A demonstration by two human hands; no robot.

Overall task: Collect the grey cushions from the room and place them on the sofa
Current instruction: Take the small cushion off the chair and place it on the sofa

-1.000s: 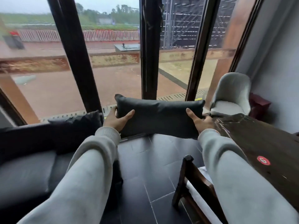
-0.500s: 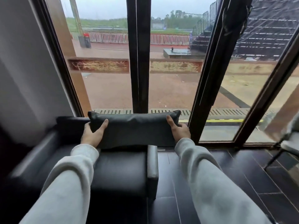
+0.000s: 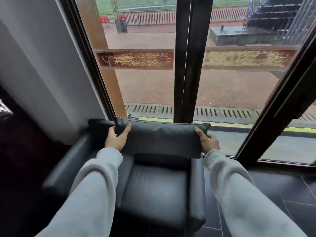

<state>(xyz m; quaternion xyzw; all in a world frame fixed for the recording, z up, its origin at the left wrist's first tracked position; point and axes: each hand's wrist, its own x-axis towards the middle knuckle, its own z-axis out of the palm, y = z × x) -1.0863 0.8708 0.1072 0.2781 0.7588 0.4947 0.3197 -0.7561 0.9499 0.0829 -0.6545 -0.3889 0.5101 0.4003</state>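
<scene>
Grey cushion [image 3: 162, 139] now lower, nearer sofa [image 3: 153, 190] backrest than half second ago; left hand [image 3: 118, 138], right hand [image 3: 207, 142] grip closed on its ends. Placement imminent, not released.

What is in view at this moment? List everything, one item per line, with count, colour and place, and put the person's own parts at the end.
grey cushion: one, dark grey, held level above the sofa's backrest, gripped at both short ends
sofa: one, black leather, in the corner below the window, seat bare
window frame: dark posts, floor to top, behind the sofa
wall: white, left of the window
floor tiles: dark, right of the sofa
drain grate: grey strip, outside along the glass
fence: pale, far outside
sleeves: two, light grey, lower foreground
left hand: fingers closed on the cushion's left end
right hand: fingers closed on the cushion's right end
</scene>
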